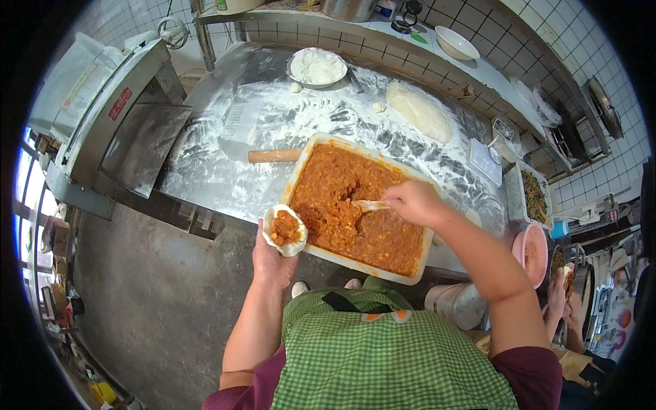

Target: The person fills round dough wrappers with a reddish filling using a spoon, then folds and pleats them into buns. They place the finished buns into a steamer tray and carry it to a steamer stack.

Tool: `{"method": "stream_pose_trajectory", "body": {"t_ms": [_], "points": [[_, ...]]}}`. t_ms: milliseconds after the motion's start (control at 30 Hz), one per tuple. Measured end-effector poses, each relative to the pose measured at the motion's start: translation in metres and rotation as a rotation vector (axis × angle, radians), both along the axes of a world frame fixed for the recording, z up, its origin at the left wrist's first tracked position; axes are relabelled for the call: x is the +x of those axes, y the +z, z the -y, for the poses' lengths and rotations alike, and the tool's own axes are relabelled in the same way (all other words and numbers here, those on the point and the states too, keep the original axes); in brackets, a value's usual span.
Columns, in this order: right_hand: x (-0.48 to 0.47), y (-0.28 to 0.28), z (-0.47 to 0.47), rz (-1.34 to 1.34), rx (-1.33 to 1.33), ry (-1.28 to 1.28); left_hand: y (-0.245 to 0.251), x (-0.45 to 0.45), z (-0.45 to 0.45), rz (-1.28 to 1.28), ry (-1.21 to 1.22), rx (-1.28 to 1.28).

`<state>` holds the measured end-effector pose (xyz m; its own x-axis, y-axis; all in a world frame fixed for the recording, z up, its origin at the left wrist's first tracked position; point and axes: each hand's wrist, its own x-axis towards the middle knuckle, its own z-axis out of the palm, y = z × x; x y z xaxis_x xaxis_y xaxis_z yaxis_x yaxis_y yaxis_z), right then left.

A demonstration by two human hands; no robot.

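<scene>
My left hand point(273, 264) cups a round dough wrapper point(299, 246) with a mound of orange-brown filling point(285, 228) in it, just off the tray's near left corner. In front of me a white rectangular plastic tray point(420, 266) is spread with the same kind of filling point(333, 179). My right hand point(412, 201) grips a flat, light-coloured spatula point(370, 205), whose tip is in the filling near the tray's middle. The filling is heaped and furrowed around that tip. A wooden rolling pin point(274, 156) sticks out from the tray's left side; its other end is hidden.
On the floured metal table point(205, 169) are a bowl of flour point(318, 66), a large dough piece point(420, 113) and a scale point(484, 161). A dough machine point(133, 118) stands left. Right are a greens tray point(533, 197), a pink basin point(530, 254) and another person's hands point(564, 302).
</scene>
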<state>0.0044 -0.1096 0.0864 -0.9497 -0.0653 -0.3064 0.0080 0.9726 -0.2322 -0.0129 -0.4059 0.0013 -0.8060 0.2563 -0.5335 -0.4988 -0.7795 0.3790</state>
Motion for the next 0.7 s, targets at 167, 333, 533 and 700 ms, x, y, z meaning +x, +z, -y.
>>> {"method": "stream_pose_trajectory", "body": {"t_ms": [167,333,533,700], "points": [[0.039,0.001,0.01,-0.362,-0.426,-0.174,0.009,-0.014,-0.038,-0.022,-0.097,0.045],[0.055,-0.008,0.046,-0.719,-0.218,-0.018,0.022,-0.021,-0.078,-0.072,-0.276,0.22],[0.073,-0.01,0.045,-0.616,-0.27,-0.167,0.034,-0.028,-0.084,-0.066,-0.193,0.155],[0.07,-0.009,0.051,-0.239,-0.777,-0.449,0.037,-0.015,-0.094,-0.069,-0.158,0.144]]}}
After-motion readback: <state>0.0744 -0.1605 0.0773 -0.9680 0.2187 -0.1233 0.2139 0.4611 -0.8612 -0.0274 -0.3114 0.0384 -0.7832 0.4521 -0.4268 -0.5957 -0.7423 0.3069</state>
